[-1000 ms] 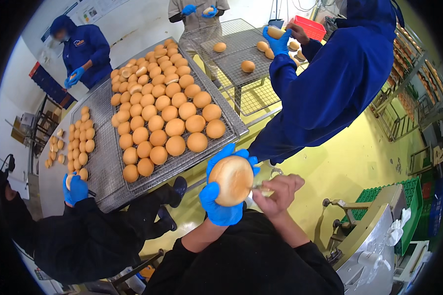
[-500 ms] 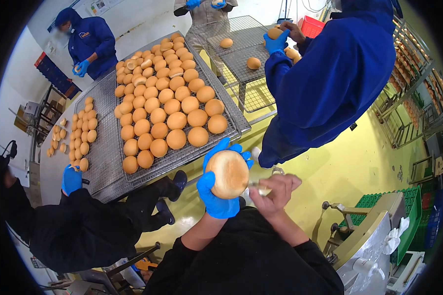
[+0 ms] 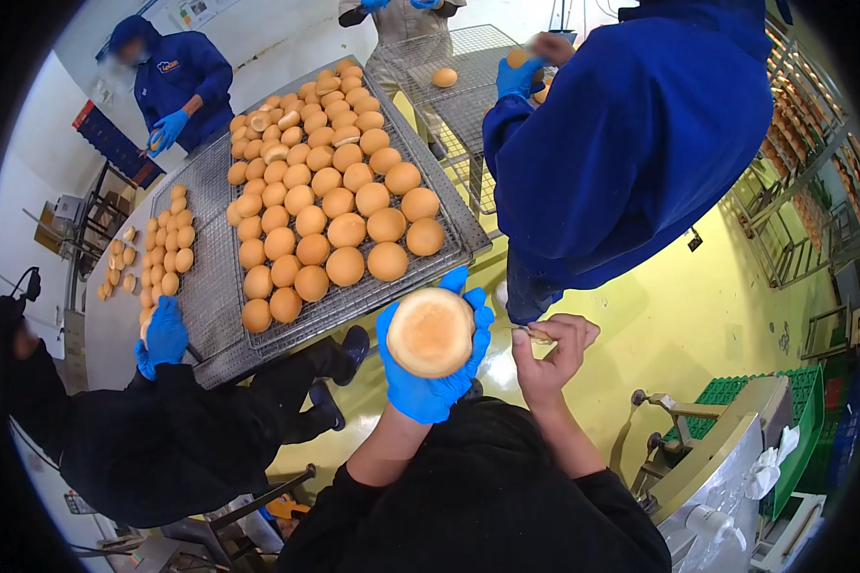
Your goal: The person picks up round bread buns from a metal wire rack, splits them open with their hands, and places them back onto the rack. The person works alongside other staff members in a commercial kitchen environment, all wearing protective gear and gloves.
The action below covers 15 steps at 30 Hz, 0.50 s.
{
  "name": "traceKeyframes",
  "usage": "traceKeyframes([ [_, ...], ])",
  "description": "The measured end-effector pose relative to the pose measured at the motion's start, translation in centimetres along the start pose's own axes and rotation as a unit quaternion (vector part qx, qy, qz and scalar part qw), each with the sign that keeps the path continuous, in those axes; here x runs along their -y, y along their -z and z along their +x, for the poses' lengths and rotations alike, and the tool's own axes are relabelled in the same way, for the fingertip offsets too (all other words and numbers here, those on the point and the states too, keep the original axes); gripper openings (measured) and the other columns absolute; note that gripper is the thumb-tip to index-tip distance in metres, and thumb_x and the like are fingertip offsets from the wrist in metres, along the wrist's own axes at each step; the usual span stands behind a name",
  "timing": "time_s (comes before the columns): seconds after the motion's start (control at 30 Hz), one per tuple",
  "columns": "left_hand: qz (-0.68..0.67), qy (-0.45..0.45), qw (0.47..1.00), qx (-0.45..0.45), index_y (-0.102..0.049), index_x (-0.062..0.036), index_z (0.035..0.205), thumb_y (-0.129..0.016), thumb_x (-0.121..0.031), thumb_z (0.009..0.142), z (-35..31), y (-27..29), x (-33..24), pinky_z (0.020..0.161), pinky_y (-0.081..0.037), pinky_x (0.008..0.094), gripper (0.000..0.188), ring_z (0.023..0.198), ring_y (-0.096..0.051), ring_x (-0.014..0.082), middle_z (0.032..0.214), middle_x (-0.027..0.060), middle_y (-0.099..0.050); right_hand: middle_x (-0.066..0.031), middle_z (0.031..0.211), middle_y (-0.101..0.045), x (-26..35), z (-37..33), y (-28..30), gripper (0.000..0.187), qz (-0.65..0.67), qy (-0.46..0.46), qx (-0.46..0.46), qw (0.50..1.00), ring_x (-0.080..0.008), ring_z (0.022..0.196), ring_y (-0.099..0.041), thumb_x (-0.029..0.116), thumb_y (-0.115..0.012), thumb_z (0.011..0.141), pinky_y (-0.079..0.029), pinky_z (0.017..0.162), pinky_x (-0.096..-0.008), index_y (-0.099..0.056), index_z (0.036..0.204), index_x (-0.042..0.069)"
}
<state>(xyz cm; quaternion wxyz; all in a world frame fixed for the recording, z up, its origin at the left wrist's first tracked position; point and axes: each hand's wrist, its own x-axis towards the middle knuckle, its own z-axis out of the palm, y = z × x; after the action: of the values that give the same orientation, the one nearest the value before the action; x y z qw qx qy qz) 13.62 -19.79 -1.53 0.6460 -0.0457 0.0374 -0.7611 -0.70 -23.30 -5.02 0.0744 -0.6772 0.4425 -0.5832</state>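
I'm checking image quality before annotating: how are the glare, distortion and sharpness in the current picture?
Head view: a black fisheye rim surrounds the scene; head view: bright glare on the yellow floor between the hands; head view: the bun in the left hand has a clear outline; head view: the small object in the right hand is too indistinct to identify.

A round, pale-rimmed bun [image 3: 431,332] rests browned face up in the left hand [image 3: 422,395]. A thin object [image 3: 539,336], mostly hidden, sits between the right hand's [image 3: 556,359] fingers.
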Motion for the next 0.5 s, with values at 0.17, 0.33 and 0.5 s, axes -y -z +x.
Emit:
traceKeyframes([
  [0.17, -0.136, 0.04, 0.99, 0.019, -0.032, -0.0068, 0.13, -0.039, -0.041, 0.085, -0.1, -0.2, -0.3, 0.093, -0.038, 0.0502, 0.057, 0.113, -0.043, 0.0349, 0.122, 0.018, -0.043, -0.0044, 0.077, -0.049, 0.3, -0.3, 0.7, 0.027, 0.026, -0.013, 0.015, 0.999, -0.0211, 0.079, -0.038, 0.017, -0.072, 0.06, -0.03, 0.072, -0.0334, -0.053, 0.077, 0.01],
  [0.33, -0.082, 0.022, 0.996, 0.002, -0.032, -0.0068, 0.13, -0.039, -0.043, 0.085, 0.0, -0.2, -0.8, 0.092, -0.038, 0.0498, 0.059, 0.115, -0.041, 0.0347, 0.123, 0.0169, -0.044, -0.0037, 0.077, -0.048, 1.6, 0.2, 1.4, 0.029, 0.038, 0.024, 0.027, 0.999, -0.0211, 0.078, -0.039, 0.02, -0.072, 0.06, -0.03, 0.07, -0.0327, -0.053, 0.08, 0.011],
  [0.5, -0.018, 0.03, 0.999, 0.005, -0.033, -0.0058, 0.129, -0.039, -0.048, 0.083, -0.2, -0.6, -0.9, 0.086, -0.043, 0.0491, 0.063, 0.111, -0.044, 0.0349, 0.12, 0.0165, -0.046, -0.0017, 0.077, -0.048, 3.5, 0.9, 2.1, 0.035, 0.063, 0.079, 0.076, 0.992, -0.0193, 0.073, -0.041, 0.026, -0.075, 0.059, -0.03, 0.069, -0.0318, -0.054, 0.084, 0.013],
])
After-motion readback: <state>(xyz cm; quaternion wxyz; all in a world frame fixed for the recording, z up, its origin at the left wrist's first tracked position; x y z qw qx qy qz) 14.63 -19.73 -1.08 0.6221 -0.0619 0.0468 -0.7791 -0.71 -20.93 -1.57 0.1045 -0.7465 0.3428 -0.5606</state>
